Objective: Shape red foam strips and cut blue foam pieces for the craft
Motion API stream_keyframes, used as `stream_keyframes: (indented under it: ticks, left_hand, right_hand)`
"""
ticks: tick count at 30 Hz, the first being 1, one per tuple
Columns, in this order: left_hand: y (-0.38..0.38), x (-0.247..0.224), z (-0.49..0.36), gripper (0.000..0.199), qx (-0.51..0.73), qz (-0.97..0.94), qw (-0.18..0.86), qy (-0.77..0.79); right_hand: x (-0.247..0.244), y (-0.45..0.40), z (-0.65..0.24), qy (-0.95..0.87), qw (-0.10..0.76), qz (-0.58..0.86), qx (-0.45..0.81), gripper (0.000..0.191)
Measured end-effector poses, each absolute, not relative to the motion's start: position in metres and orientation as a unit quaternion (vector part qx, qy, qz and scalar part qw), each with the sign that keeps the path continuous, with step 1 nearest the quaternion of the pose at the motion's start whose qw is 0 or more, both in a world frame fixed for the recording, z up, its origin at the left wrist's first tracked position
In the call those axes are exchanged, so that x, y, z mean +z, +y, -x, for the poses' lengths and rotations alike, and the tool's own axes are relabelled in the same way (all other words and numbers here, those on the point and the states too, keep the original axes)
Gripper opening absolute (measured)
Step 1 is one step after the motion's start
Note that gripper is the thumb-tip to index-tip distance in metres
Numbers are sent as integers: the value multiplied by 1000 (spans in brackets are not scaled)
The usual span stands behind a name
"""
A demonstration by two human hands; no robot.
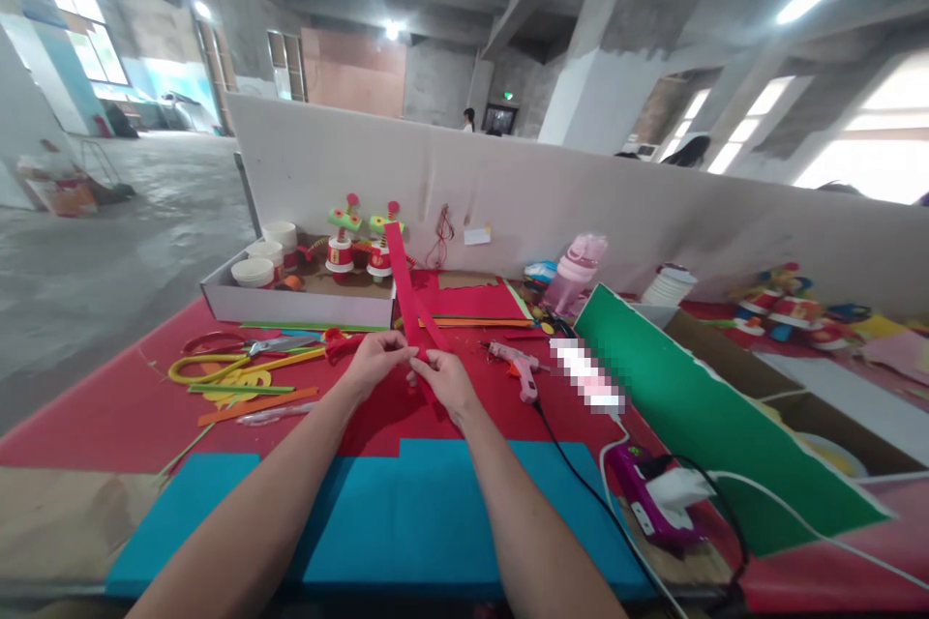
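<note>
Both hands hold red paper strips over the middle of the table. One long red paper strip [401,276] rises upright and leans slightly left; a second strip slants away behind it, and the two meet at my fingers. My left hand [378,360] pinches the strips from the left, thumb and forefinger closed. From the right, my right hand [444,381] pinches at the same spot, its fingertips close to the left ones. Exactly how the strips join is hidden by the fingers. Just right of my right hand lies a pink glue gun [519,369].
Yellow-handled scissors [210,368] and coloured paper strips lie left. A white box [305,309] holds paper cups and cup figures. Blue sheets [363,522] cover the front edge. On the right are a purple power strip [657,503], cords, a green board [711,426] and a pink bottle [577,273].
</note>
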State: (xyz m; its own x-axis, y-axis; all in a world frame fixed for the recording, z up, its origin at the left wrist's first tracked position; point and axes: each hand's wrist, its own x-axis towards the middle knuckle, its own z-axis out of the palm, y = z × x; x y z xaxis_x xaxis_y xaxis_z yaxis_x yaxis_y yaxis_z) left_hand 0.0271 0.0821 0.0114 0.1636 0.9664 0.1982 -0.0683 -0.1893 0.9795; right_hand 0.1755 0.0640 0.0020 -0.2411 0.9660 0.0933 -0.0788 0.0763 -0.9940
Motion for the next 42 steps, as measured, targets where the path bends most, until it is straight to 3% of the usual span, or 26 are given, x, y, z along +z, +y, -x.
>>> stream_keyframes:
  ticks: [6, 22, 28, 42]
  left_hand:
    - [87, 16, -20, 30, 553, -568, 438, 423]
    - [92, 23, -1, 29, 656, -450, 432, 425]
    - [91, 16, -9, 31, 606, -488, 459, 430]
    - [87, 7, -30, 30, 522, -549, 539, 368]
  right_hand:
    - [-6, 64, -170, -556, 451, 380, 586, 41]
    - [6, 64, -196, -592, 337, 358, 639, 43]
    - [6, 72, -191, -567, 507, 418, 497, 36]
    - [0, 74, -181, -617, 496, 386, 474, 31]
